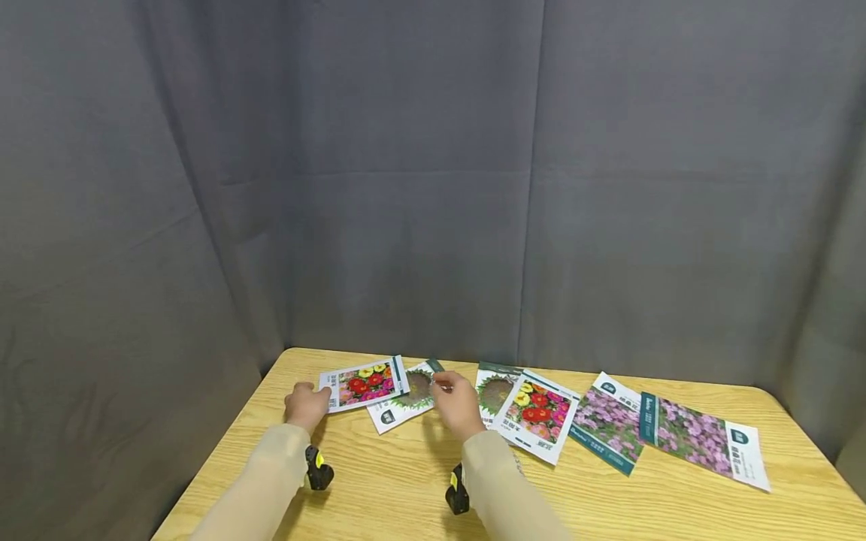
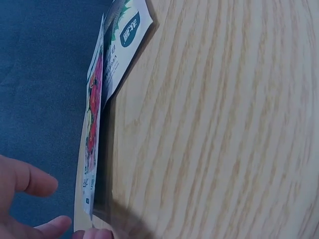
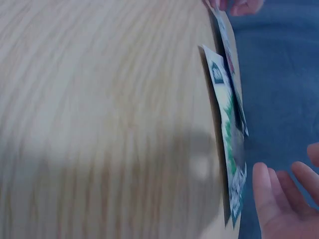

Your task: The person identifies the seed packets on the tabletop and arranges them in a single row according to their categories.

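Note:
My left hand [image 1: 307, 406] pinches the near left end of a seed packet [image 1: 366, 384] with red, pink and yellow flowers. In the left wrist view this flower packet [image 2: 93, 124] stands slightly off the table. Its far end overlaps a sunflower seed packet [image 1: 404, 412], whose white end and round green logo show. Beside the sunflower packet's right end is my right hand [image 1: 457, 403]. In the right wrist view the right hand's fingers [image 3: 264, 191] are spread loosely, apart from the sunflower packet [image 3: 230, 129], with nothing held.
To the right lie a second sunflower packet [image 1: 496, 387], partly under another red-and-yellow flower packet [image 1: 539, 415], and two purple flower packets [image 1: 609, 421] [image 1: 700, 439] that touch at one edge. The wooden table [image 1: 379, 488] ends at a grey curtain [image 1: 419, 188] behind.

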Tool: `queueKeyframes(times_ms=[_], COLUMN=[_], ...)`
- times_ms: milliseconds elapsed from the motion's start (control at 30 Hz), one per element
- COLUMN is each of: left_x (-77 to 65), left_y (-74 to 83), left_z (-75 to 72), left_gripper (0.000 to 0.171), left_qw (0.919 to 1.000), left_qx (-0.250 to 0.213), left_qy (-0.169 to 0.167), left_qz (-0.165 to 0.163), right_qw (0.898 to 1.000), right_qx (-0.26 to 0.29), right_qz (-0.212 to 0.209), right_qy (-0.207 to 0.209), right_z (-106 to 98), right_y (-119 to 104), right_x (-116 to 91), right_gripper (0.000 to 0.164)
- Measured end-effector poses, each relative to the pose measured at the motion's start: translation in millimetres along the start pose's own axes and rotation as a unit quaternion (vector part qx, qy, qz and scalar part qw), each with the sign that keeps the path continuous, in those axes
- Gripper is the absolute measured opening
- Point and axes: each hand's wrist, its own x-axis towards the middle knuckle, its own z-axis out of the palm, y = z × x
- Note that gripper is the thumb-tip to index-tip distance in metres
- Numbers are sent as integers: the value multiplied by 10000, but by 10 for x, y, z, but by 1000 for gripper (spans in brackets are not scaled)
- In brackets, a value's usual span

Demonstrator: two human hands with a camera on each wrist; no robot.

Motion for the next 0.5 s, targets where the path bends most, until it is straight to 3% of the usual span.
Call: queueKeyframes(times_ms=[267, 500], left_x=[43, 13], left_y=[-57, -67], left_z=[-30, -11], left_gripper=[53, 47], left_qw=[9999, 9994], left_qx=[-30, -249], left_qy=[-76, -231], left_qz=[132, 70], right_qw=[9960, 9895], right_qx=[187, 113], right_qz=[29, 187], right_qy=[-874, -1432], right_z=[275, 368], right_y=[-88, -57], right_x=[18, 57], right_gripper=[46, 58])
